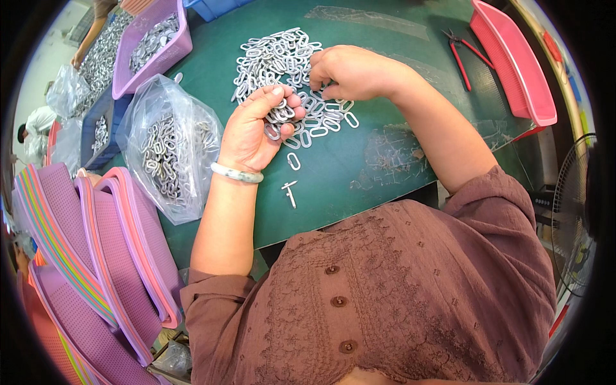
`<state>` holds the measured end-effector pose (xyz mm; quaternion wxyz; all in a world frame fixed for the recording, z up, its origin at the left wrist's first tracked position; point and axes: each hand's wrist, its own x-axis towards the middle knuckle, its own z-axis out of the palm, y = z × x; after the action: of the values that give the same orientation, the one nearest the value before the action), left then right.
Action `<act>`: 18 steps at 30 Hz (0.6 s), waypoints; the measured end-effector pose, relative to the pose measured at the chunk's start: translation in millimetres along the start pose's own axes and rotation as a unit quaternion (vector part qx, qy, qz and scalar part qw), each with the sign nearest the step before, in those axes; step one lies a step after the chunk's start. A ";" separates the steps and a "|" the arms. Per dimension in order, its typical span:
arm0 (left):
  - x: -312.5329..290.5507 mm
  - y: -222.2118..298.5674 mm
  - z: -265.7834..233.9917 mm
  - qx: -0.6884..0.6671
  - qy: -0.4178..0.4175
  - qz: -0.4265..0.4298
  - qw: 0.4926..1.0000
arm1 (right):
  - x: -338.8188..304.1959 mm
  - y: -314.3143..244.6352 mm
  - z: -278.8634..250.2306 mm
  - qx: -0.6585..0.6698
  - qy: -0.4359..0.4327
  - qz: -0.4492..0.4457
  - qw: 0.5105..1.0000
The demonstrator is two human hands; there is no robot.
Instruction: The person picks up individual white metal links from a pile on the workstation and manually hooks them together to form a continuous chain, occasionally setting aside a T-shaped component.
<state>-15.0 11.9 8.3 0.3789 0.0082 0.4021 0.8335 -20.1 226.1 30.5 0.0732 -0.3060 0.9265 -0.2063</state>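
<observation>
A heap of silvery oval metal links (pixel 276 54) lies on the green table (pixel 378 29). My left hand (pixel 256 125), palm up at the heap's near left edge, is curled around several of these links. At the heap's right side, my right hand (pixel 346 70) points its bent fingers down among the links. Its fingertips are partly hidden, so what they pinch does not show. One loose link (pixel 293 161) rests nearer to me, with a small T-shaped metal piece (pixel 290 194) below it. Left of my left wrist stands a clear plastic bag (pixel 157 96) with more links inside.
Red-handled pliers (pixel 459 61) lie at the right, beside a pink basket (pixel 513 64). A purple basket (pixel 184 48) of metal pieces stands far left. Stacked purple baskets (pixel 119 250) crowd the near left. A fan (pixel 571 212) is at the right edge. Another person's arm (pixel 93 38) shows far left.
</observation>
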 end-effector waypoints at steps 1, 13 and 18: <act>-0.3 0.1 1.2 0.002 0.003 0.003 1.000 | 0.7 0.3 -0.5 0.012 -0.008 0.002 1.000; -1.2 1.0 3.7 0.010 0.021 0.007 1.000 | 2.1 10.6 2.2 0.068 0.059 -0.037 0.995; -0.5 0.7 4.6 0.038 0.037 0.008 0.999 | 2.0 1.1 -7.2 0.225 0.021 0.033 0.974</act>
<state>-13.7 14.3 12.1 0.3568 -0.0052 0.4471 0.8202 -24.2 228.2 36.5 0.1272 -0.2460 0.8675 -0.4133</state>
